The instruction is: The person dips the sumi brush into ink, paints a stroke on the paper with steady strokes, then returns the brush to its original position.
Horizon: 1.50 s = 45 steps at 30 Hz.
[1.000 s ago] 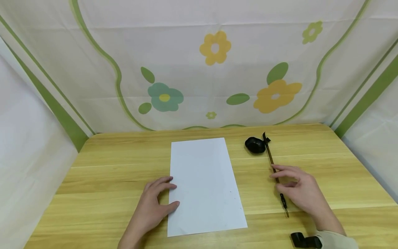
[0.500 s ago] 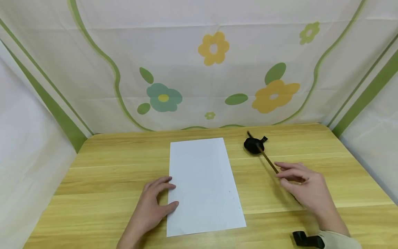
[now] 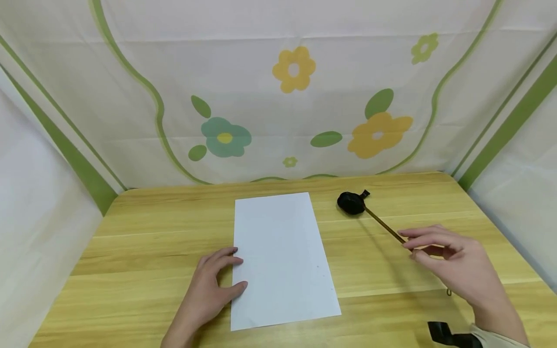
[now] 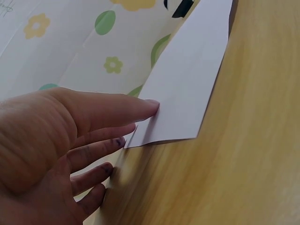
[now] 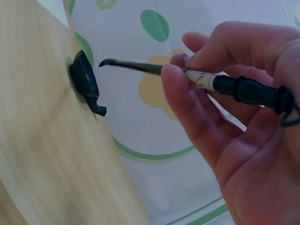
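Note:
A sheet of white paper lies on the wooden table. My left hand rests at its left edge, fingers loosely bent, thumb and fingertips on or beside the sheet. My right hand pinches a writing brush by its thin shaft between thumb and fingers. In the right wrist view the brush shows a dark, bent tip, a pale labelled band and a black end with a loop. Its tip is raised and apart from a small black dish with a short handle. From the head, the tip blends into the dark dish.
The wooden table reaches back to a flower-patterned cloth, which also hangs at both sides. A few small specks mark the paper's right part. A black device sits at my right sleeve.
My right hand has picked up the brush, which was leaning on the dish's handle, and drawn it up and to the right. My left hand has stayed at the paper.

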### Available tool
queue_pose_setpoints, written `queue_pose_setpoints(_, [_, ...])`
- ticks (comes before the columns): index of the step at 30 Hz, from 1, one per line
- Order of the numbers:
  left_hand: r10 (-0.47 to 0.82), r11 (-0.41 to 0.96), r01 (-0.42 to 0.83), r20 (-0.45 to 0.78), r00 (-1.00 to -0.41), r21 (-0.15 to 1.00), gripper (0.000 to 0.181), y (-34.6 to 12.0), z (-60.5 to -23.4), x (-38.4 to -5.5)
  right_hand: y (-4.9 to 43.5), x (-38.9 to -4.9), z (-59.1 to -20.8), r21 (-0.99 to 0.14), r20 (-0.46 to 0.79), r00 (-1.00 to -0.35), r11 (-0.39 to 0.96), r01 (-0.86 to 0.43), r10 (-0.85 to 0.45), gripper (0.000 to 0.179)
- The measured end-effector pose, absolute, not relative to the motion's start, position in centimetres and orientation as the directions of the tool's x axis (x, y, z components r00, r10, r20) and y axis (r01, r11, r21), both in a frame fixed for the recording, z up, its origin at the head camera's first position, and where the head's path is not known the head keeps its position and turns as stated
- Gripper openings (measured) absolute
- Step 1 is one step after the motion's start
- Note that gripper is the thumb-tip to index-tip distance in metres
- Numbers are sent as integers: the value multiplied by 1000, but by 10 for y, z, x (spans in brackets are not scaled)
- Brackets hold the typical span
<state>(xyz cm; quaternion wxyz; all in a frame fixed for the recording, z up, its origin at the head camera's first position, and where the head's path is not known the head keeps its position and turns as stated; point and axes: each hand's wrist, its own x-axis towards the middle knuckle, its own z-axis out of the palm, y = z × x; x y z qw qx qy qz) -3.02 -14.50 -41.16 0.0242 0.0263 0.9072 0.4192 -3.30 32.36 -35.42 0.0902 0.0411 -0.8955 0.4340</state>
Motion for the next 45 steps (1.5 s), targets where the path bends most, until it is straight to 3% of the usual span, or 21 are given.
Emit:
queue_pose_setpoints(8, [73,644,41,-8,-997,764,36,-145,-413,-29,318,-37,-357,-807,117,-992,578,-118,-40,15])
queue_pose_setpoints(17, [88,648,54,-3,-996,759,36,-145,-413,-30,316,-35,-351,-866,135,-981,466,-183,-136,20])
queue_pose_setpoints(22, [89,654,69,14,-996,754,37,-146,-413,-29,320,-34,-353,-917,247,-935,250,-311,-254,39])
queue_pose_setpoints(24, [84,653,66,15,-996,754,36,-145,-413,-29,319,-33,-352,-917,273,-926,222,-333,-261,49])
queue_pose_setpoints(27, [83,652,68,18,-996,756,36,-145,-414,-29,315,-33,-349,-912,268,-941,261,-317,-208,54])
queue_pose_setpoints(32, [84,645,70,20,-996,761,36,-145,-414,-29,306,-38,-341,-917,259,-964,299,-263,-54,42])
queue_pose_setpoints(42, [83,644,78,32,-996,761,36,-145,-414,-29,285,-62,-325,-932,348,-914,184,-313,210,29])
queue_pose_setpoints(45, [85,644,75,27,-996,762,36,-145,-414,-28,273,-72,-319,-918,354,-889,289,-271,292,25])
